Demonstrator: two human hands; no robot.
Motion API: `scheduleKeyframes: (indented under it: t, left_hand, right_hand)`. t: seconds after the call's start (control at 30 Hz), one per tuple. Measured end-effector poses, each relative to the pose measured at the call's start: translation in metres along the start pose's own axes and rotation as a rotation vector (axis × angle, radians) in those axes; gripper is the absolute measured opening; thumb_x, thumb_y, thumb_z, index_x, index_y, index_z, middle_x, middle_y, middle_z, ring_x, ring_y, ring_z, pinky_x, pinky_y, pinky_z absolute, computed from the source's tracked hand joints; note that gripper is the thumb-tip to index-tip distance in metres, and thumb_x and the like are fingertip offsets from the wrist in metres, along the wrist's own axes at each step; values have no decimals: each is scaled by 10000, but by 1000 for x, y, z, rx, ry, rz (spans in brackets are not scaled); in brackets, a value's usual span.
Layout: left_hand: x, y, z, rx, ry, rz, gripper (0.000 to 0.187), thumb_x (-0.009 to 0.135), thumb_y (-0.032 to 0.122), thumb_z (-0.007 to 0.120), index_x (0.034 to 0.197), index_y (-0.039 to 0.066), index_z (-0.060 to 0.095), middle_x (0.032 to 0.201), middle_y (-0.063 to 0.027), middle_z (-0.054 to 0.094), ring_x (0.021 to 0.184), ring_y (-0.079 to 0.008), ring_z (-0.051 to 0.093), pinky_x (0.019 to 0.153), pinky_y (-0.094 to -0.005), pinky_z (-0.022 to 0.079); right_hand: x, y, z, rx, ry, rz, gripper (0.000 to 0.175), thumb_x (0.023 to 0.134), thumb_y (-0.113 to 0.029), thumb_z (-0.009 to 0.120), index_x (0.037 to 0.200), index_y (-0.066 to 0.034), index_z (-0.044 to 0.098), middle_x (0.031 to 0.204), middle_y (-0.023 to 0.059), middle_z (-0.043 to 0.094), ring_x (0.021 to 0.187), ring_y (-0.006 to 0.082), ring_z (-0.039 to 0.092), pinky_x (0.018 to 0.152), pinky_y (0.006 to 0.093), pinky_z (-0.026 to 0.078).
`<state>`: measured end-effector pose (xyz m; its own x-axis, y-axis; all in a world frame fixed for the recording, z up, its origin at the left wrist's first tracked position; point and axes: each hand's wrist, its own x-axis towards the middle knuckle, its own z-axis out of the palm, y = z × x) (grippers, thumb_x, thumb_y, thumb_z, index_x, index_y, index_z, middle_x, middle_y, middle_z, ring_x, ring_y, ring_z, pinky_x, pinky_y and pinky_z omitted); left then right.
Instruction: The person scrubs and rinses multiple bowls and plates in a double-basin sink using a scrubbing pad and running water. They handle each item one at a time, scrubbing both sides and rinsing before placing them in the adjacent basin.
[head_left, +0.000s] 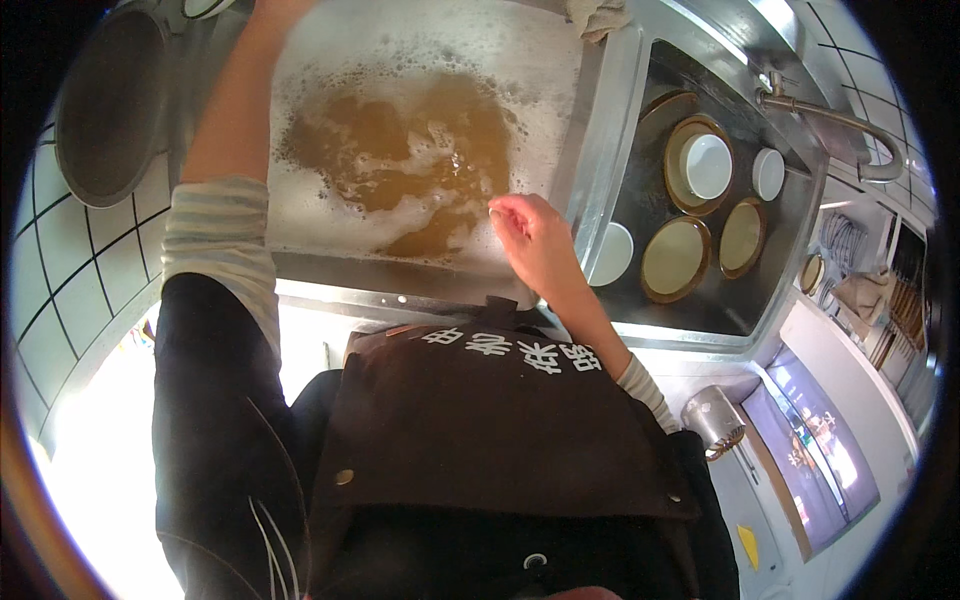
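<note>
Brownish, soapy water (420, 142) with foam lies in a steel sink (420, 289) before me. Over its right edge my right hand (527, 236) is raised, fingers curled, and whether something small sits between them I cannot tell. My left arm stretches up past the sink's left side, its hand beyond the top of the picture. A second sink basin (705, 337) on the right holds several brown-rimmed plates (676, 260), a white bowl (707, 166) resting on one of them, and more white dishes (768, 174).
A curved steel faucet (832, 114) reaches over the right basin's far corner. A crumpled cloth (598, 18) lies at the top between the basins. A large dark pan (112, 105) stands at the left wall. Lower right are a metal pot (711, 418) and a shelf of dishes (840, 244).
</note>
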<state>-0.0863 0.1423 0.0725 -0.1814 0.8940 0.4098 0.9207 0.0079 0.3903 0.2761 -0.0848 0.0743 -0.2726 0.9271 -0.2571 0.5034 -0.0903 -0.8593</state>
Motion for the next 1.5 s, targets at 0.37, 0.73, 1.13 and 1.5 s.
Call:
scheduleKeyframes:
  t: [0.37,0.73,1.13,1.5]
  left_hand:
    - [-164,18,13,-1305,-479,-989,293,1001,187,591,1198,-18,663,1104,-130,709,1012,-262,681,891,-348,549]
    - [-183,129,42,-2104,-290,-1319,497,1059,221,426,1389,-150,428,1401,-283,491,1345,-437,464,1178,-494,406]
    - [-158,161,61,-2088,-3,-1615,312,1057,166,389,986,-68,583,769,-61,460,657,-176,416,588,-337,401]
    - [-158,164,61,-1743,-457,-1297,250,973,45,501,1190,-36,596,683,9,343,525,-127,292,480,-285,287]
  right_hand:
    - [22,74,-115,572,531,429,280,939,-233,695,1088,4,676,954,98,701,862,158,668,773,289,540]
    - [29,90,-139,1340,200,209,161,998,-140,541,1037,-13,633,884,95,660,765,214,637,700,324,545]
    - [23,96,-150,264,463,481,304,981,-189,621,1174,40,670,1106,107,708,958,176,676,835,286,517]
    - [32,15,-121,1401,-245,234,189,1032,-227,563,1010,-50,625,849,48,617,703,133,552,599,243,426]
